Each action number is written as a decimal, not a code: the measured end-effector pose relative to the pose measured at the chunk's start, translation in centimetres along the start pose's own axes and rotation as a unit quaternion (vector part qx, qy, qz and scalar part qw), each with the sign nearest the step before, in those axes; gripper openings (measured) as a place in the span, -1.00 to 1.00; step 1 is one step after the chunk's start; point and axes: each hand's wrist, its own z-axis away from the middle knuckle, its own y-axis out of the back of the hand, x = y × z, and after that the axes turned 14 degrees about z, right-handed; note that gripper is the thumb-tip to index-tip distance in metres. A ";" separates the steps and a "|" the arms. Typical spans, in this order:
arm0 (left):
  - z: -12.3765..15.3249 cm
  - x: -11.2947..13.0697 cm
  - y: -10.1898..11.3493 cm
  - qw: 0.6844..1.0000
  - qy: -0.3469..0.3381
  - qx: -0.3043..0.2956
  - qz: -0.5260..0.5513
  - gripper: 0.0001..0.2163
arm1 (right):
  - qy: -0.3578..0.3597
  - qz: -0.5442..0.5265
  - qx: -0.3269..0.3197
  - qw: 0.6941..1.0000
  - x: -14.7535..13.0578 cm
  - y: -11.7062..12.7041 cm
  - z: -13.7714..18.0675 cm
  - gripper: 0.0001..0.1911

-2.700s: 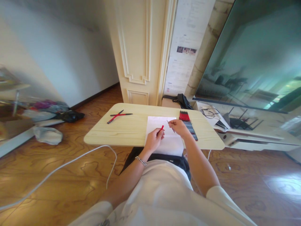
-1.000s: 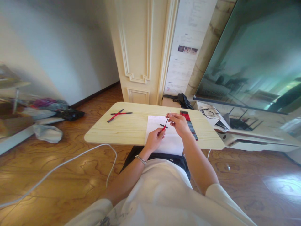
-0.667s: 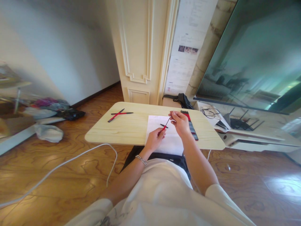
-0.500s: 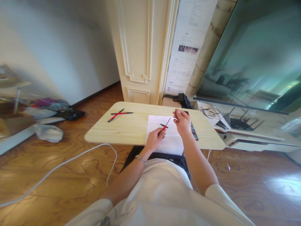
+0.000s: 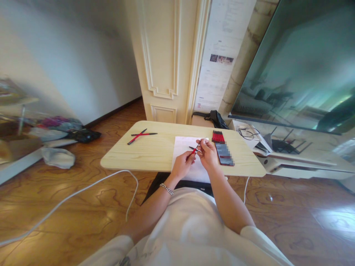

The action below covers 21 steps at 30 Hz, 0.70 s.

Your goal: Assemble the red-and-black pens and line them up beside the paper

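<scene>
My left hand (image 5: pixel 183 163) is closed around the red barrel of a pen (image 5: pixel 193 151), from whose top a thin dark refill (image 5: pixel 198 145) sticks out. At the refill's upper end, the fingertips of my right hand (image 5: pixel 207 152) are pinched together. Whatever they pinch is too small and covered to make out. Below both hands lies a white sheet of paper (image 5: pixel 179 144). A short black pen part (image 5: pixel 192 148) rests on it, partly hidden behind the pen and fingers.
Two crossed red-and-black pens (image 5: pixel 138 136) lie on the left of the wooden table (image 5: pixel 116 155). Right of the paper are a row of red pens (image 5: pixel 217 136) and a dark flat object (image 5: pixel 223 153), partly pixelated. A white cable (image 5: pixel 83 189) runs across the floor.
My right hand has moved left and down, bringing its pinched fingers to the refill's tip. The row of red pens it mostly covered now shows. My left hand stays put.
</scene>
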 end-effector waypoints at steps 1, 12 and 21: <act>0.0 0.0 0.0 1.000 0.002 -0.001 -0.002 -0.63 | 0.006 0.000 0.002 1.000 0.2 -0.1 0.0 -0.72; 0.0 0.0 0.0 1.000 0.016 0.005 0.006 -0.61 | -0.030 0.005 0.037 0.999 -1.1 1.0 -1.1 -0.74; 0.1 0.1 -0.1 1.000 0.021 0.013 0.010 -0.61 | -0.075 0.006 0.007 0.997 -1.2 1.0 -1.4 -0.75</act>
